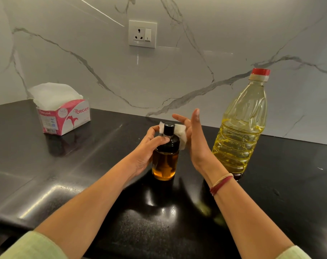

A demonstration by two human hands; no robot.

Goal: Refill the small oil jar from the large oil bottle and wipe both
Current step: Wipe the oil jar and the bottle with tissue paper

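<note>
Here, small oil jar (165,165): stood upright at the middle of the black countertop, black cap on, amber oil filling most of its glass body.
Tissue (180,132): a white piece lay behind the jar's cap, showing on both sides of it and hanging down the right of the jar's dark shoulder.
Left hand (146,148): gripped the jar at its shoulder, thumb across the front, fingertips touching the tissue's left end.
Right hand (195,141): fingers straight and spread, palm set against the tissue's right end; it clasped nothing.
Large oil bottle (241,128): stood upright just right of the right hand, apart from the jar, red cap (260,71) on, yellow oil above half height.
Wrist threads (221,184): red and pale, around the right wrist.
Tissue box (65,118): pink and white, well apart at the far left, white tissues bulging from its top.
Countertop (103,156): glossy black stone.
Wall socket (142,34): set in the veined marble wall behind.
</note>
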